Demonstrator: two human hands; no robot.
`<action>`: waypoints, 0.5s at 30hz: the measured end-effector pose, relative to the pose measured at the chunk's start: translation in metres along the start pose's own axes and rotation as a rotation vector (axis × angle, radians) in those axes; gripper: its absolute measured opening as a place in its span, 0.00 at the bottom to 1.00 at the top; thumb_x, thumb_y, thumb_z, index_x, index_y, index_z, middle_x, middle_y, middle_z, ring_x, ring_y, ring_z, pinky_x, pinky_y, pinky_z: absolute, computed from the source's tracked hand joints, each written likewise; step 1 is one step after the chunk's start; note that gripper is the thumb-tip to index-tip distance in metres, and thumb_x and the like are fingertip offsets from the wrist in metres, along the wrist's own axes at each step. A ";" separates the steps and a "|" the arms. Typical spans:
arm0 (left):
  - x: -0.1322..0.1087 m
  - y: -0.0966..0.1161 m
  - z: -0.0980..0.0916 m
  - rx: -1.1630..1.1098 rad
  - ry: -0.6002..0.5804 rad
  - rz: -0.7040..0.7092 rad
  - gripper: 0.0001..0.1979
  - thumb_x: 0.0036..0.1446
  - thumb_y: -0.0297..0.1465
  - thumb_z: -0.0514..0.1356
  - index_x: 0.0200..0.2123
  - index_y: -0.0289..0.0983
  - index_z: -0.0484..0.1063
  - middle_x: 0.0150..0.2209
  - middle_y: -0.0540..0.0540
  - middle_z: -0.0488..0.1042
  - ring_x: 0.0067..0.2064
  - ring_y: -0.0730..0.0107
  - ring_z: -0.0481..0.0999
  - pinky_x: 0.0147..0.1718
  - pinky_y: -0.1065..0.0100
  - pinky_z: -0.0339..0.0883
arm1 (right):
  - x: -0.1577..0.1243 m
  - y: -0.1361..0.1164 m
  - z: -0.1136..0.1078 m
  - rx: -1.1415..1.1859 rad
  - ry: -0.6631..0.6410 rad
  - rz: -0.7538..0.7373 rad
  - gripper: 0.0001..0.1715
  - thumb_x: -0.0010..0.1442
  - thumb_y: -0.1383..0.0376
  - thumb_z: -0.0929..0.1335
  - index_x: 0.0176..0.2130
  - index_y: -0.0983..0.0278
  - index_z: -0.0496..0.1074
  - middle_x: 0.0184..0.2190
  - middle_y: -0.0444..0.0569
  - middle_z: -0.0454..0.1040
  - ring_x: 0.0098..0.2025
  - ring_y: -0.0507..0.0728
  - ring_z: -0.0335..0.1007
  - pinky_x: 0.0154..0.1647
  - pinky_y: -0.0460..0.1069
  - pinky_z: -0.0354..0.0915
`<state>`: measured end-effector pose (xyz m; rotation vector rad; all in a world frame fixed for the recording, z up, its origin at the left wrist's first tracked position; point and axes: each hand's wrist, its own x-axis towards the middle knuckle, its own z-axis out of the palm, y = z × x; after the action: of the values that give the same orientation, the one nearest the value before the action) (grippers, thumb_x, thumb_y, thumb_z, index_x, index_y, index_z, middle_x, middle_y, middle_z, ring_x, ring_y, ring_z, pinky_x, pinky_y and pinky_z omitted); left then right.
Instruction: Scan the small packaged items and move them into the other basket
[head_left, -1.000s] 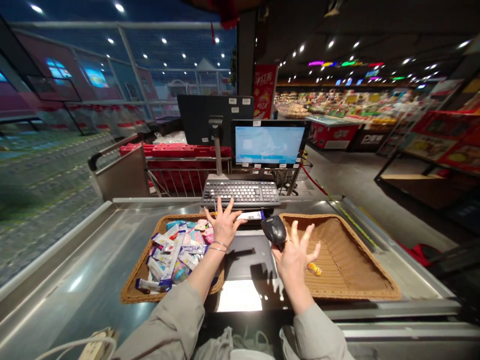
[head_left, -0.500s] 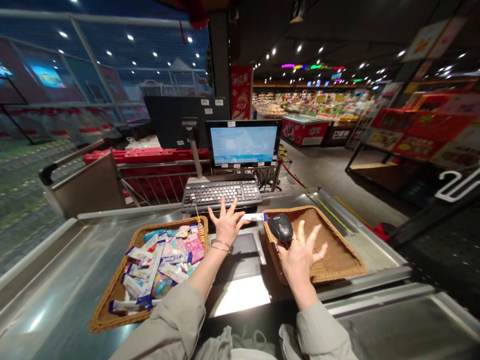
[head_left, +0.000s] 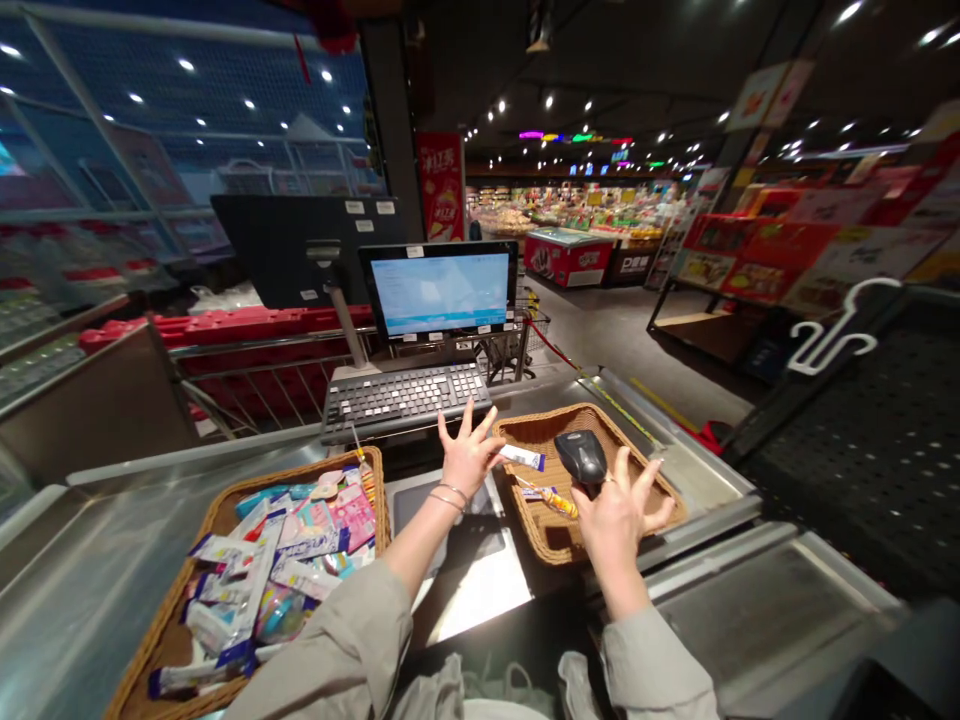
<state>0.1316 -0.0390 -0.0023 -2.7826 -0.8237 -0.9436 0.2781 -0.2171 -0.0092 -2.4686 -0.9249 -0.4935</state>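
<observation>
My left hand (head_left: 466, 462) pinches one end of a white stick packet (head_left: 523, 457) with blue ends, its other fingers spread. The packet is over the left part of the right wicker basket (head_left: 527, 522). My right hand (head_left: 619, 520) grips a black handheld barcode scanner (head_left: 581, 456), its head tilted toward the packet and the last fingers stretched out. Inside this basket lie an orange-and-yellow wrapped item (head_left: 559, 502) and another small packet (head_left: 534, 493). To the left, a second wicker basket (head_left: 382, 500) is full of similar stick packets (head_left: 309, 543) and pink and blue packages.
A keyboard (head_left: 409, 393) and a lit monitor (head_left: 442, 292) stand beyond my hands, beside a second screen seen from behind (head_left: 285, 250). A grey flat pad (head_left: 480, 520) lies between the baskets on the metal counter (head_left: 720, 480). A white hanger (head_left: 832, 340) is at right.
The view has turned right. My left hand has carried the packet rightward, from the right basket's edge to over its inside. The scanner stays in my right hand.
</observation>
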 end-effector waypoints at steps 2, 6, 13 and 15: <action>0.004 0.006 0.007 -0.013 -0.018 0.063 0.08 0.56 0.41 0.63 0.39 0.50 0.78 0.63 0.51 0.64 0.69 0.43 0.47 0.59 0.25 0.28 | 0.001 0.005 -0.001 -0.007 0.001 0.027 0.29 0.60 0.57 0.61 0.55 0.70 0.69 0.66 0.58 0.55 0.71 0.68 0.22 0.60 0.75 0.39; 0.010 0.024 0.020 -0.001 -0.035 0.123 0.14 0.61 0.40 0.59 0.50 0.55 0.74 0.64 0.50 0.63 0.70 0.46 0.45 0.60 0.25 0.29 | 0.001 0.014 -0.002 -0.012 0.011 0.063 0.27 0.61 0.58 0.60 0.53 0.70 0.71 0.66 0.58 0.55 0.71 0.68 0.22 0.61 0.74 0.38; 0.012 0.035 0.024 0.042 -0.088 0.068 0.23 0.63 0.39 0.55 0.61 0.50 0.63 0.68 0.45 0.55 0.71 0.50 0.40 0.62 0.29 0.29 | -0.002 0.017 0.000 -0.007 0.015 0.078 0.26 0.60 0.58 0.60 0.52 0.69 0.72 0.65 0.59 0.57 0.71 0.69 0.25 0.61 0.74 0.37; 0.010 0.031 0.020 0.043 -0.095 0.041 0.22 0.63 0.40 0.54 0.60 0.49 0.65 0.68 0.45 0.55 0.71 0.50 0.40 0.62 0.29 0.28 | -0.003 0.014 0.001 -0.012 0.006 0.066 0.26 0.60 0.58 0.60 0.51 0.69 0.73 0.65 0.59 0.57 0.71 0.69 0.25 0.61 0.74 0.36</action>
<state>0.1647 -0.0560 -0.0101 -2.8149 -0.7852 -0.7836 0.2857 -0.2281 -0.0153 -2.4975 -0.8380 -0.4857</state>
